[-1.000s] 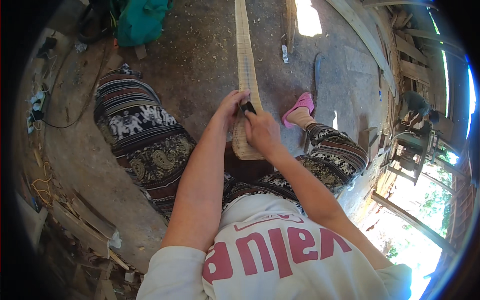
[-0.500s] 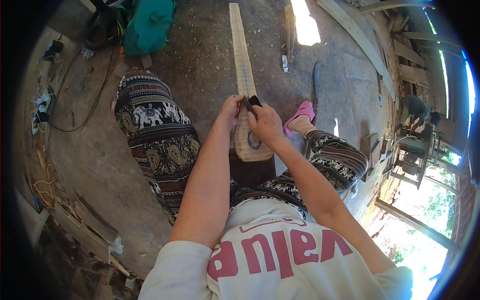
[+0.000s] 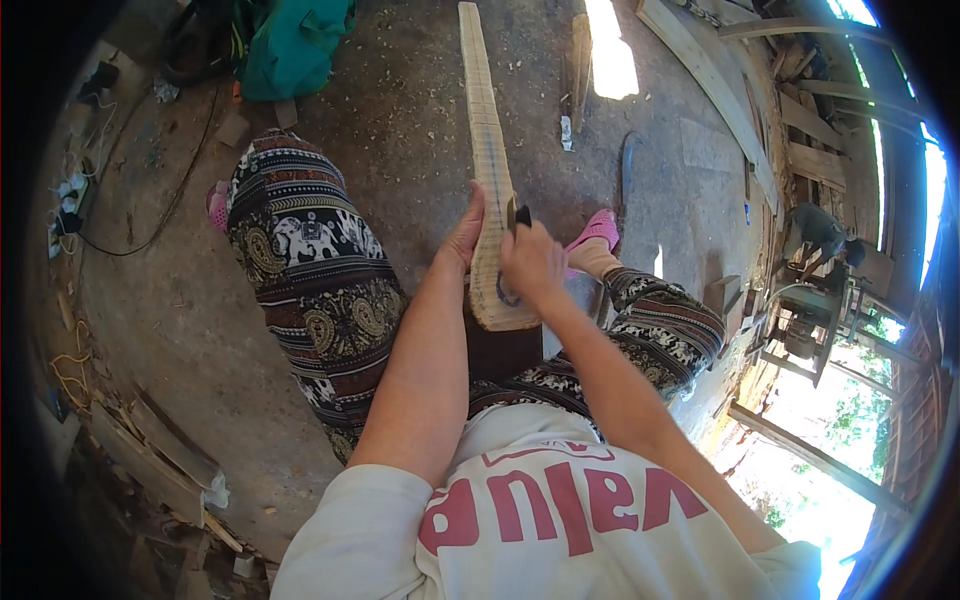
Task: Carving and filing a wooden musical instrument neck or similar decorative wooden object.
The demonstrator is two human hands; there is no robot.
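A long pale wooden piece points away from me, narrow at the far end and wide at the near end. Its wide end rests over a dark brown support between my legs. My left hand grips the left edge, thumb along the side and fingers hidden by the wood. At the right edge my right hand is closed round a small dark tool. Only the tool's dark end shows above the fist, so I cannot tell its kind. Dark curved pencil-like marks show on the wood beside this hand.
Wood chips litter the concrete floor. A sickle-shaped blade lies beyond my pink shoe. A green bag sits far left, a power strip with cables at left. At right a person bends by a machine.
My right hand has shifted right and slightly down with the dark tool, now more upright. My left hand has left the tool's end and moved down the wood's left edge.
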